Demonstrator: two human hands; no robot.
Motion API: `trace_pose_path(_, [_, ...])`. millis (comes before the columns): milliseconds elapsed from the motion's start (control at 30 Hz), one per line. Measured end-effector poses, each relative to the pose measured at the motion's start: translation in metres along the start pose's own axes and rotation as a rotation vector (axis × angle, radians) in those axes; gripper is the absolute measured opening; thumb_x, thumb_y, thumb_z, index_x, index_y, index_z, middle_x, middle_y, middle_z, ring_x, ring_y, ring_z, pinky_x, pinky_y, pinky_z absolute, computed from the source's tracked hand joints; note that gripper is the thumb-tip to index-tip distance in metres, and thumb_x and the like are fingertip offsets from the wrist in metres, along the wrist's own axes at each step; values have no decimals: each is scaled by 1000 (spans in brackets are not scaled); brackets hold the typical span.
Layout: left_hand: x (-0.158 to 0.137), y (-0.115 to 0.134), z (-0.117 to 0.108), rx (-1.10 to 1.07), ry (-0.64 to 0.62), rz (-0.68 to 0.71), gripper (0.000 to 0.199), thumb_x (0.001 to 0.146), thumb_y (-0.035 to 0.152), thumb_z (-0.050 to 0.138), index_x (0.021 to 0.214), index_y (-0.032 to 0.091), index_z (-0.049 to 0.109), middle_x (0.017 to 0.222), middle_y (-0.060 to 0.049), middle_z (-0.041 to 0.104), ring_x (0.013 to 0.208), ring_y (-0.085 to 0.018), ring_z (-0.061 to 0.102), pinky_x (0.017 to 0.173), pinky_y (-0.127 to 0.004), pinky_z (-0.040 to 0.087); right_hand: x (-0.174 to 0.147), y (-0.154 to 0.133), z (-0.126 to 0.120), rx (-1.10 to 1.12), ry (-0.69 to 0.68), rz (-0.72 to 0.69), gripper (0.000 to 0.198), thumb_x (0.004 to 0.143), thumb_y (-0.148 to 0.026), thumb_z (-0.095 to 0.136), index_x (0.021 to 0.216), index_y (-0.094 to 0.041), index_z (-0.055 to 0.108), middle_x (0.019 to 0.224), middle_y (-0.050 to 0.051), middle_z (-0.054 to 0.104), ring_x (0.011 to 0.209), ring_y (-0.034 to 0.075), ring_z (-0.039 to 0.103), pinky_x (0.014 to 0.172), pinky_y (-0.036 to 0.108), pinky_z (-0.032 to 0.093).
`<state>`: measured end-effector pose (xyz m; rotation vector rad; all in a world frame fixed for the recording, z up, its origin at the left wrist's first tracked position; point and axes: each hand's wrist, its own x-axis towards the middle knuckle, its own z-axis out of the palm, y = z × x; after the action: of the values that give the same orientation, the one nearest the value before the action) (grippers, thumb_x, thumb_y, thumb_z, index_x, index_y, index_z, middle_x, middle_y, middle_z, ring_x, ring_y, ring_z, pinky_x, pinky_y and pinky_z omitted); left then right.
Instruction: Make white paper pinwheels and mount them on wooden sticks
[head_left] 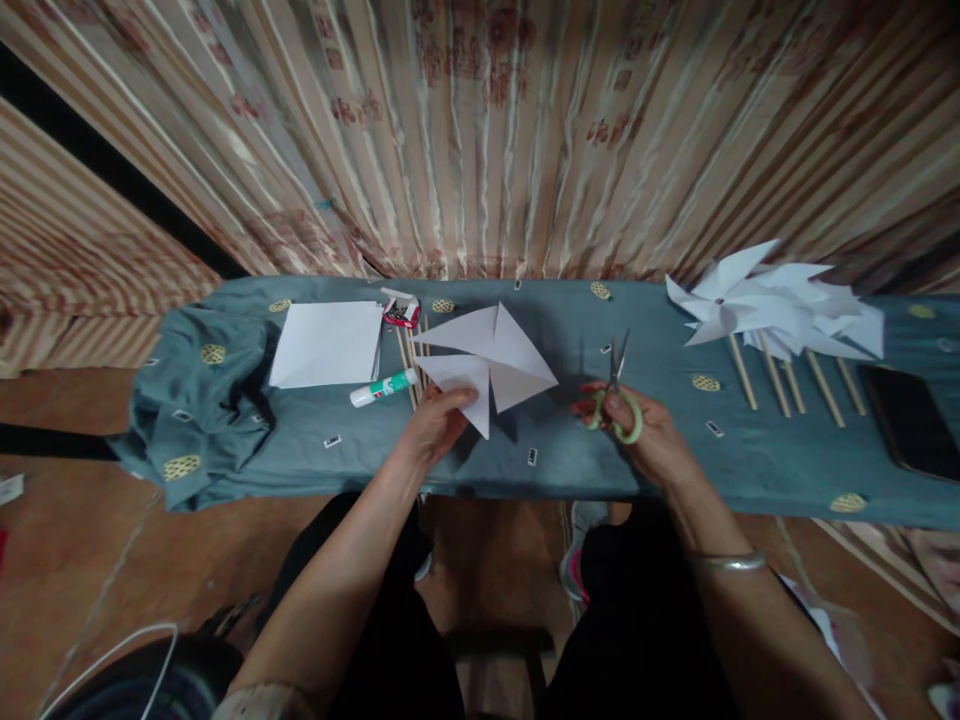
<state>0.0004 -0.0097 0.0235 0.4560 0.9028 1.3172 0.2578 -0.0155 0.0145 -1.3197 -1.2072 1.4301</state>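
A white sheet of paper (517, 350), slit from its edges toward the middle, is held up above the cloth by my left hand (439, 425). My left thumb presses on the paper's near flap, with the other fingers beneath. To the right, my right hand (637, 425) grips green-handled scissors (615, 395) whose blades point away from me and stand slightly apart. The scissors are clear of the paper. Just left of my left hand lies a green and white glue stick (382, 387), and several thin wooden sticks (409, 350) lie partly hidden behind the paper.
A stack of white paper (328, 345) lies at the left, beside a small red open box (401, 308). Several paper pinwheels (724, 300) on sticks are piled at the right, near a black phone (911, 420). A grey-green cloth (450, 475) covers the narrow table; a striped curtain (480, 150) hangs behind.
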Motion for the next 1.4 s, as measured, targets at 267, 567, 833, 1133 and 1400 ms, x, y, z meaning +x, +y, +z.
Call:
trace_pose_path(267, [-12,-14,3,88,-88,-175,30,48,12,69,78,13,71,76,-5,75,77,-24,71,74,-33,55,16,-3,21,73,91,44,43,48,-40,90,82,-22,71,67,-5,67,57,11,55,53,23,42])
trace_pose_path(567, [-16,-7,8,-166,-148,-200,43,76,52,67,102,18,67,109,-10,70,114,-29,61,95,-44,51,20,11,53,441,219,92,36,46,-33,91,75,-21,71,74,-1,74,69,16,67,71,31,54])
trace_pose_path(833, [-16,-28,25,-44,-126,-122,43,68,30,80,108,22,66,114,-5,70,117,-26,60,103,-44,46,20,12,69,339,252,15,45,47,-38,89,83,-21,67,73,-2,73,66,17,66,65,31,52])
trace_pose_path(1133, [5,-9,15,-159,241,16,28,83,12,63,109,19,66,91,-1,74,84,-15,68,78,-26,56,-1,-2,58,24,-68,14,49,67,-60,75,95,-20,66,83,4,72,73,17,66,73,31,52])
trace_pose_path(1400, [13,8,10,-224,262,113,30,84,15,63,115,18,65,99,-3,74,91,-16,68,83,-25,56,-18,-8,43,-150,-509,175,54,72,-61,71,96,-13,66,78,8,71,63,15,61,60,30,49])
